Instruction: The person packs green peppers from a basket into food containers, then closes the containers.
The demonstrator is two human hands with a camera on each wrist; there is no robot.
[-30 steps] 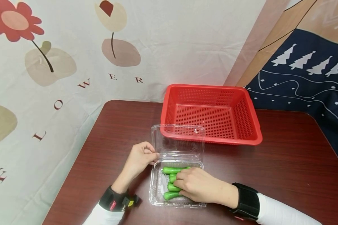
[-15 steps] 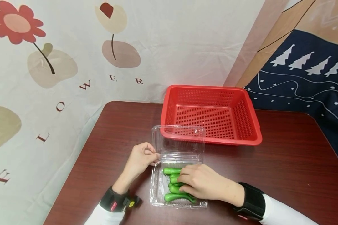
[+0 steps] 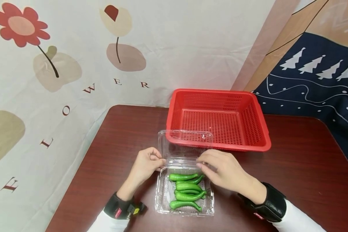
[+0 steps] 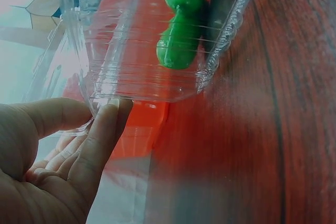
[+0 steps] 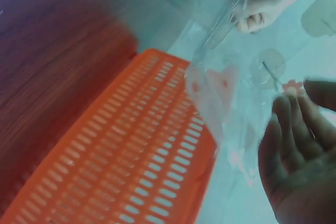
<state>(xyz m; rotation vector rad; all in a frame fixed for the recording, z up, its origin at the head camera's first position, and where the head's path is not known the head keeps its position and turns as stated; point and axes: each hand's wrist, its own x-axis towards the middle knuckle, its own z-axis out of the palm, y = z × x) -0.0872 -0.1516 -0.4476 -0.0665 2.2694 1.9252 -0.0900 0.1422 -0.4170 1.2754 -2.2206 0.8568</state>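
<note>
A clear plastic clamshell box (image 3: 160, 206) stands open on the table, its lid (image 3: 185, 145) tilted up and back. Several green chili peppers (image 3: 188, 187) lie side by side in its base. At the hinge's left end my left hand (image 3: 146, 163) pinches the plastic edge between thumb and fingers; the left wrist view shows this grip by the left hand (image 4: 68, 150) up close. Near the hinge's right end is my right hand (image 3: 227, 169), holding nothing. In the right wrist view a gap shows between the thumb and fingers of the right hand (image 5: 299, 156).
Behind the box a red plastic basket (image 3: 262, 129) with a perforated bottom sits on the dark brown table (image 3: 301, 167). The raised lid overlaps the basket's front rim in the head view. A printed cloth (image 3: 185, 48) hangs at the table's back.
My right hand has left the peppers and moved up and right to the hinge's right end, uncovering them. The left hand keeps its place at the hinge.
</note>
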